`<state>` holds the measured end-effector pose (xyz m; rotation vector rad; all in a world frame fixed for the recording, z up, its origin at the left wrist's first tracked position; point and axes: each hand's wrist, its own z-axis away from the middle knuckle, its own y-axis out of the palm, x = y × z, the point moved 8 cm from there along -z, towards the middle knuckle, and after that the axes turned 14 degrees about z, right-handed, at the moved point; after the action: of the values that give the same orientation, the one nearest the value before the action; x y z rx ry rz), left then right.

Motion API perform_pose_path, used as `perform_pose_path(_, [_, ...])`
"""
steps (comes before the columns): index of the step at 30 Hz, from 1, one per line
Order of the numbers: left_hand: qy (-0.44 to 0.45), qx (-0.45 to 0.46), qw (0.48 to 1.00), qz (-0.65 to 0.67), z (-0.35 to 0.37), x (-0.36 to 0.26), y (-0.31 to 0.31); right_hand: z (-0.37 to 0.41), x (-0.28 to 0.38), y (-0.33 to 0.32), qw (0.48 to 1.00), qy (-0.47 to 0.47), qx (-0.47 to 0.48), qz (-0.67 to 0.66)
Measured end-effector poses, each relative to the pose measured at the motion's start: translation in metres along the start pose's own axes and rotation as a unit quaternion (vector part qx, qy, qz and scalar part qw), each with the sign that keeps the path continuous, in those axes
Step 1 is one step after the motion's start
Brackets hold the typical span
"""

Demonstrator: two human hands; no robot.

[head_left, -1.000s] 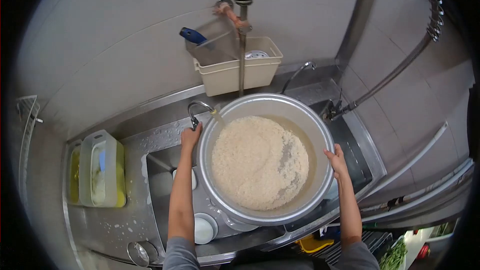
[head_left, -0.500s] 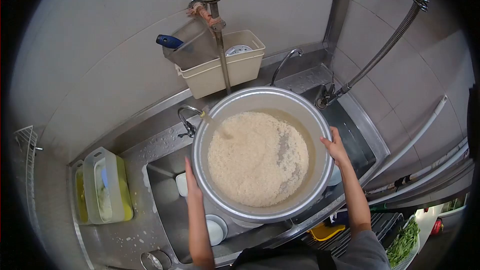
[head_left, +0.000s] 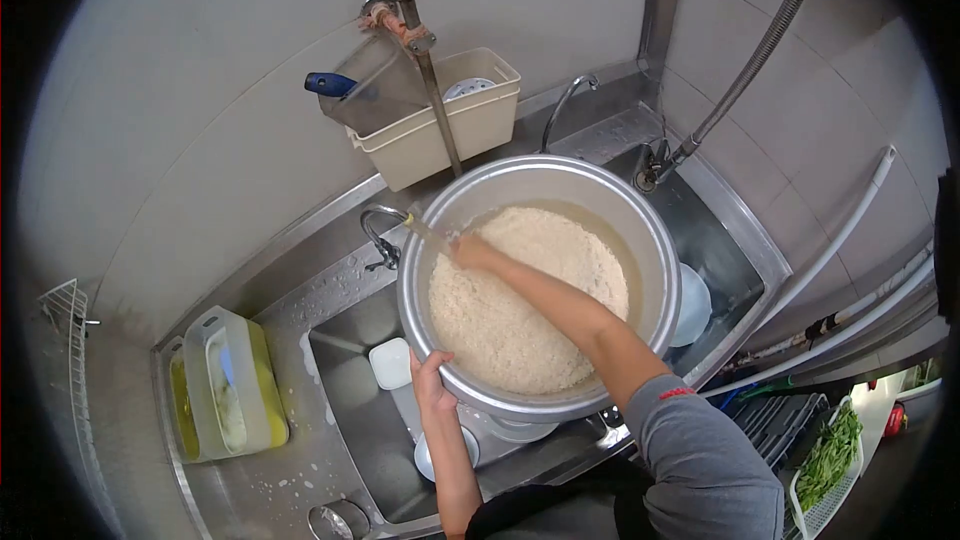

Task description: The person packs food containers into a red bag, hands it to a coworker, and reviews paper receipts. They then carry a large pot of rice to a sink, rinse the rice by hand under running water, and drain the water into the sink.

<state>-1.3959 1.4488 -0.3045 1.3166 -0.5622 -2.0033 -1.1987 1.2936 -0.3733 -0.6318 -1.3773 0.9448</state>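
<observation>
A large round metal pot (head_left: 652,270) holds white rice (head_left: 500,335) in cloudy water and sits above the sink divider. My left hand (head_left: 433,380) grips the pot's near-left rim, thumb on top. Reaching across the pot, my right hand (head_left: 475,252) touches the rice at the far left; its fingers are mostly hidden. Water runs from the curved tap (head_left: 375,230) into the pot right beside my right hand.
The left basin holds a white square container (head_left: 391,364) and a round bowl (head_left: 428,455). A light bowl (head_left: 692,305) lies in the right basin. Cream bins (head_left: 440,135) stand behind; plastic tubs (head_left: 240,380) stand left. A spray hose (head_left: 745,75) hangs at right.
My right hand has left the pot's right rim and moved into the rice near the running water. My left hand has shifted from the pot's side to its near-left rim.
</observation>
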Motion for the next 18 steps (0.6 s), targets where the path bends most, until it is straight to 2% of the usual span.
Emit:
perform_pose_path(3, [-0.020,0.004,1.000,0.022,-0.002,0.002,-0.007,0.041,0.001,0.041,0.996,-0.072,0.040,0.039])
perform_pose_path(5, [-0.019,0.009,1.000,0.021,-0.004,0.003,-0.011,0.085,0.012,0.007,0.965,-0.193,0.171,0.056])
perform_pose_path(7, [-0.021,0.006,1.000,0.019,-0.004,0.001,-0.017,0.084,-0.022,-0.041,0.986,-0.151,0.066,0.011])
perform_pose_path(8, [-0.024,0.005,0.999,0.023,-0.004,0.002,-0.019,0.075,-0.055,-0.071,0.999,-0.038,-0.018,0.002])
perform_pose_path(10, [-0.020,0.005,0.999,0.024,-0.006,0.003,-0.019,0.053,-0.128,-0.087,0.987,0.133,-0.068,-0.055])
perform_pose_path(13, [-0.009,0.009,1.000,0.014,-0.008,0.001,-0.020,0.007,-0.136,-0.070,0.977,0.176,-0.120,-0.013])
perform_pose_path(15, [-0.009,0.013,1.000,0.015,-0.006,0.001,-0.017,-0.028,-0.110,-0.034,0.990,0.120,-0.079,0.002])
perform_pose_path(16, [-0.009,0.011,1.000,0.010,-0.006,0.001,-0.016,-0.056,-0.094,-0.009,0.988,0.049,-0.133,0.054])
perform_pose_path(18, [-0.008,0.006,1.000,0.002,-0.005,0.000,-0.015,-0.046,-0.041,0.018,0.997,-0.003,0.052,0.060])
